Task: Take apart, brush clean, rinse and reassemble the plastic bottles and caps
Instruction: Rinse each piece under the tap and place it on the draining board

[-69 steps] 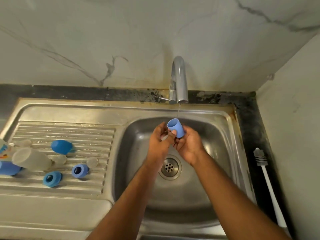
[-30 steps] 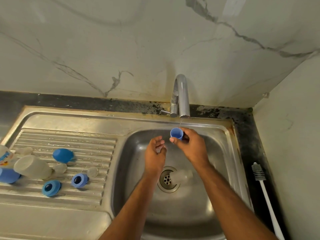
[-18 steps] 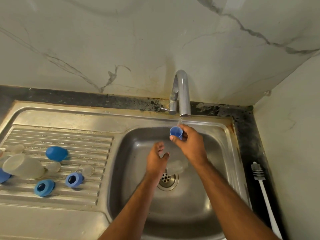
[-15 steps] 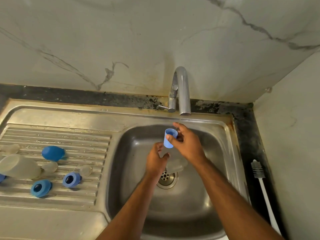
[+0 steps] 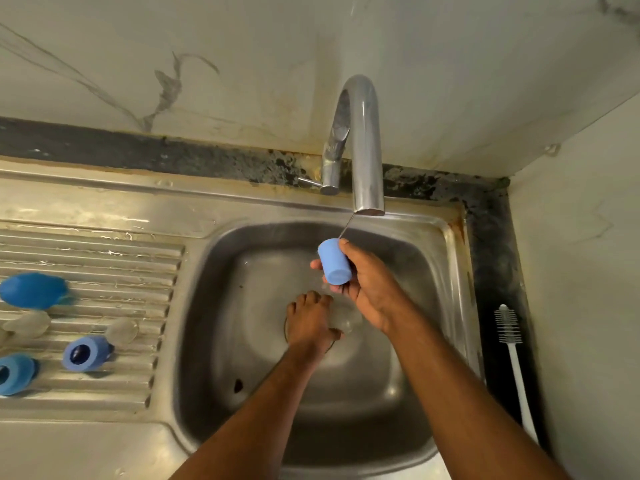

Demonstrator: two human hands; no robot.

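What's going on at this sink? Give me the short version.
A person is washing bottle parts. The right hand holds a small blue cap under the thin stream from the tap. The left hand reaches down to a clear plastic piece by the drain in the sink. More blue caps and clear parts lie on the draining board, and a bottle brush lies on the right ledge.

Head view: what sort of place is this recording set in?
Most likely a home kitchen sink corner: a steel sink with a ribbed drainboard, a running tap against a marble-look wall, and a bottle brush on the dark counter.
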